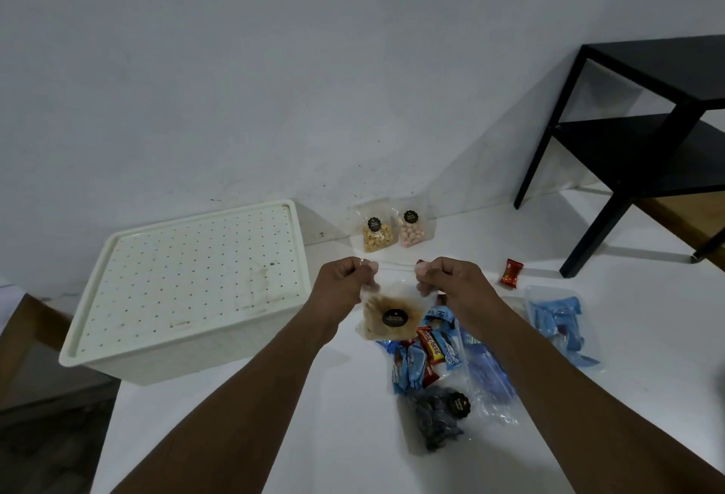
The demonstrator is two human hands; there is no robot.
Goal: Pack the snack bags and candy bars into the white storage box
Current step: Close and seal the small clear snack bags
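A clear snack bag of brown crumbs point(386, 315) with a round black label hangs above the table. My left hand point(345, 282) pinches its top left corner and my right hand point(451, 280) pinches its top right corner. The white storage box point(188, 289) stands to the left with its perforated lid on. Below the bag lies a pile of blue and red candy bars point(425, 352), and a dark snack bag point(439, 415) lies nearer me. Two small snack bags stand against the wall, one yellow point(377, 234) and one pink point(412, 229).
A clear pack of blue bars point(559, 327) lies on the right of the white table point(314, 434). A single red candy point(511, 273) lies behind it. A black side table point(647, 140) stands at the back right. The table's left edge runs beside the box.
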